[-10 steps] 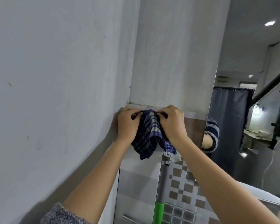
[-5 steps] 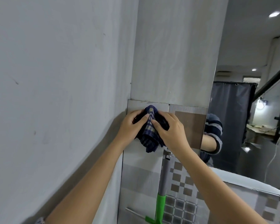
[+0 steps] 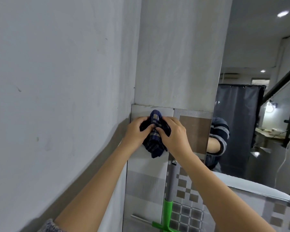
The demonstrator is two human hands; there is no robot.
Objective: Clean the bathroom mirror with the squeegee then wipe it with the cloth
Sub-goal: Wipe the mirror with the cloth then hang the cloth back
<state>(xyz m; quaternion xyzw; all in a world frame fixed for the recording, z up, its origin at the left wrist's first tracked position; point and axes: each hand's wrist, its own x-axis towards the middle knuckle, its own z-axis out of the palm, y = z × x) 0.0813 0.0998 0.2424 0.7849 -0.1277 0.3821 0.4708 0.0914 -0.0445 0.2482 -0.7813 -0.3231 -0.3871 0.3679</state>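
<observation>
Head view: both hands are raised in front of the tiled wall [image 3: 193, 131] just left of the mirror [image 3: 258, 114], the left hand [image 3: 137, 131] and the right hand [image 3: 172, 133] both clenched on a bunched blue checked cloth [image 3: 155, 136] held between them. Below the hands, the squeegee [image 3: 168, 198] with its grey pole and green fitting stands upright against the tiles, touched by neither hand.
</observation>
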